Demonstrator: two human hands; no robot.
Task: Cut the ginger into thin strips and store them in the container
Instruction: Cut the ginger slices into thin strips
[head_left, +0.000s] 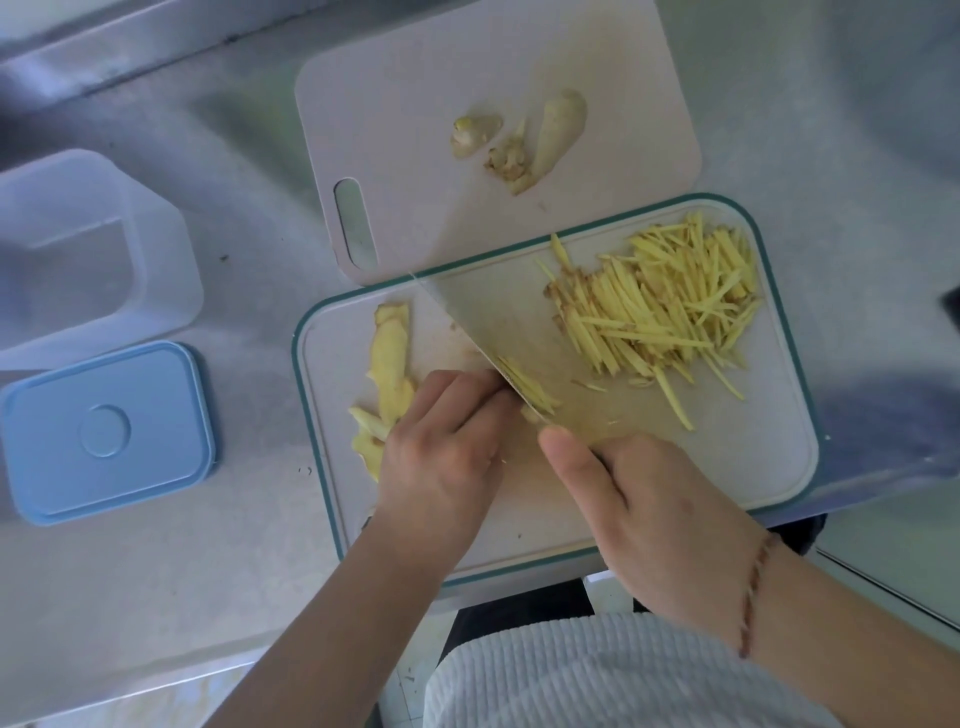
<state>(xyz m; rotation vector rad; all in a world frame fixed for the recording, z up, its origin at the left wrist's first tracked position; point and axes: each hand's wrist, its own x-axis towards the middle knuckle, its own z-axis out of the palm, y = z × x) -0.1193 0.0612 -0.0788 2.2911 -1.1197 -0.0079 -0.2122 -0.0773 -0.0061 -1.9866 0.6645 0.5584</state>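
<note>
**Currently: Ginger Slicing on the Teal-Rimmed Board**

Grey metal surface (249, 519) carries two boards. The plain board (415, 130) at the rear holds ginger offcuts (524, 140). The teal-rimmed board (753, 457) holds a strip pile (670, 306) at right and ginger slices (389, 374) at left. An open container (88, 254) and blue lid (104, 431) sit far left. The right hand (644, 509) grips the knife (498, 332), blade down. The left hand (447, 441), fingers curled, pins ginger against the blade.
</note>
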